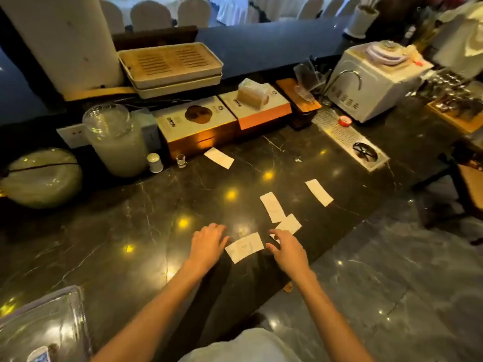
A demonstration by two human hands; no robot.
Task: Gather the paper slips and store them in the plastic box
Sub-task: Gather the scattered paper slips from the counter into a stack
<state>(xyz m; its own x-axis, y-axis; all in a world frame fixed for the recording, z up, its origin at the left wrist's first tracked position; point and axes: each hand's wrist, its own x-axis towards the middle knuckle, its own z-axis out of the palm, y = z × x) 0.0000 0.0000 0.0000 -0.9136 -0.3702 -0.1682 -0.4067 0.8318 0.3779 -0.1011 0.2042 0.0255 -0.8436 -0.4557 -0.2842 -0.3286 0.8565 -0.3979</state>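
Several white paper slips lie on the dark marble counter (pixel 130 218). The nearest slip (pixel 244 247) rests at the counter's front edge between my hands. My left hand (pixel 207 244) lies flat, its fingertips touching that slip's left end. My right hand (pixel 285 250) hovers just right of it, fingers spread, partly covering another slip (pixel 288 224). A third slip (pixel 272 207) lies just beyond, a fourth (pixel 318 192) further right, and a fifth (pixel 219 158) sits far back near the boxes. The clear plastic box (pixel 44 325) stands at the bottom left corner.
Along the back stand a frosted jug (pixel 117 142), a small white shaker (pixel 155 163), a shot glass (pixel 180 161), gold and orange gift boxes (pixel 198 126), stacked trays (pixel 170 66), a drip tray with rinser (pixel 350 142) and a white water machine (pixel 376 82). The floor drops away at right.
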